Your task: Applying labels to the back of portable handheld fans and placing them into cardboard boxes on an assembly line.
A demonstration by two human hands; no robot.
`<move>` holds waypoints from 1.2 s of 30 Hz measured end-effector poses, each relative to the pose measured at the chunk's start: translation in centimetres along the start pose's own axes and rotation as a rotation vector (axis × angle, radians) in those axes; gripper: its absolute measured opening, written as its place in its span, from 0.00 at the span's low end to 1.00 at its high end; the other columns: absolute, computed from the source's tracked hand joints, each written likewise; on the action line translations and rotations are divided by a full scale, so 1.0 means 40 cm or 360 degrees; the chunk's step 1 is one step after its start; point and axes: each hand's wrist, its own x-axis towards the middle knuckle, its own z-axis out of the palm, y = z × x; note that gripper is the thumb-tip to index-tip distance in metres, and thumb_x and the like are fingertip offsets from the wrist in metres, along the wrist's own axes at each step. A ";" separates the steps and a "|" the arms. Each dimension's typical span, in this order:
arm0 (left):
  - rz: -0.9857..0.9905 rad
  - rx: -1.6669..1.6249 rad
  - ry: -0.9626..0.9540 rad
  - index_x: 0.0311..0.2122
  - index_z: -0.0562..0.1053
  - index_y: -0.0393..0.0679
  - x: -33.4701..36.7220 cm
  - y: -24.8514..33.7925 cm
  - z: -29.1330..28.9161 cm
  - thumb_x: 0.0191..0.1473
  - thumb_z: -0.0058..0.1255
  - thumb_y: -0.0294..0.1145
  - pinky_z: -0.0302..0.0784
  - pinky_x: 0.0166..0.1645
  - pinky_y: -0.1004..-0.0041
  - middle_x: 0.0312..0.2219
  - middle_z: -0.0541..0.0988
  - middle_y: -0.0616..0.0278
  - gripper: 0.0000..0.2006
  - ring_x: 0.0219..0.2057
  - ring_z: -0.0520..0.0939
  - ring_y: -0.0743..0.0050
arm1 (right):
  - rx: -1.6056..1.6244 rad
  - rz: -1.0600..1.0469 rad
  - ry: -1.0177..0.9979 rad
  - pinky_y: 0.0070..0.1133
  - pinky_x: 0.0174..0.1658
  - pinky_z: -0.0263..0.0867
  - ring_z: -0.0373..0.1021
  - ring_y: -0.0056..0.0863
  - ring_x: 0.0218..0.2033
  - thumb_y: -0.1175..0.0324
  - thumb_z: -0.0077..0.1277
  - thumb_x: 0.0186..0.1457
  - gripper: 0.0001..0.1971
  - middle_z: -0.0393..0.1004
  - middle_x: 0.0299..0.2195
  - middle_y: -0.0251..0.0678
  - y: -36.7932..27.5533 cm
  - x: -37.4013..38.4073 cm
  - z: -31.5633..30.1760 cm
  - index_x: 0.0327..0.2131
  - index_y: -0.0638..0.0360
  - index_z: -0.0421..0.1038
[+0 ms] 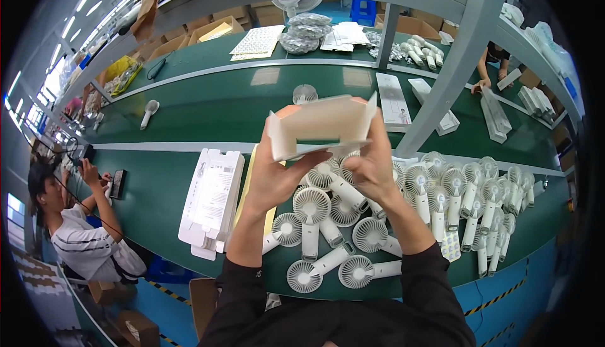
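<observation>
Both of my hands hold up a white folded cardboard box insert above the green table. My left hand grips its lower left part, thumb across the underside. My right hand holds its right side, fingers reaching up the flap. Below the hands lies a heap of several white hand-held fans, round heads and straight handles pointing every way.
A stack of flat white cartons lies left of the fans. More white fans crowd the table's right end. A person sits at the left. Another person's hands work at the far right. Slanted metal posts rise ahead.
</observation>
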 end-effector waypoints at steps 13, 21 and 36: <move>0.0270 -0.0185 0.0847 0.49 0.61 0.35 0.020 0.003 0.088 0.60 0.36 0.33 0.66 0.48 0.72 0.40 0.71 0.53 0.15 0.41 0.72 0.68 | -0.0348 -0.0791 0.0547 0.30 0.51 0.64 0.67 0.37 0.48 0.63 0.46 0.61 0.16 0.67 0.45 0.51 0.028 -0.014 0.077 0.46 0.66 0.62; 0.0948 0.0419 0.0726 0.35 0.66 0.37 0.020 -0.034 0.053 0.67 0.32 0.42 0.70 0.42 0.69 0.38 0.73 0.45 0.17 0.36 0.74 0.64 | -0.0731 -0.0961 0.0227 0.33 0.49 0.67 0.68 0.45 0.50 0.53 0.48 0.60 0.21 0.68 0.50 0.54 0.020 0.017 0.042 0.41 0.66 0.70; 0.1222 0.0445 0.0606 0.39 0.61 0.37 0.029 -0.042 0.033 0.62 0.41 0.34 0.72 0.38 0.70 0.34 0.76 0.43 0.10 0.32 0.75 0.65 | -0.0331 0.0036 -0.0416 0.23 0.45 0.66 0.70 0.29 0.44 0.73 0.61 0.48 0.22 0.72 0.42 0.39 -0.043 0.023 -0.020 0.48 0.64 0.69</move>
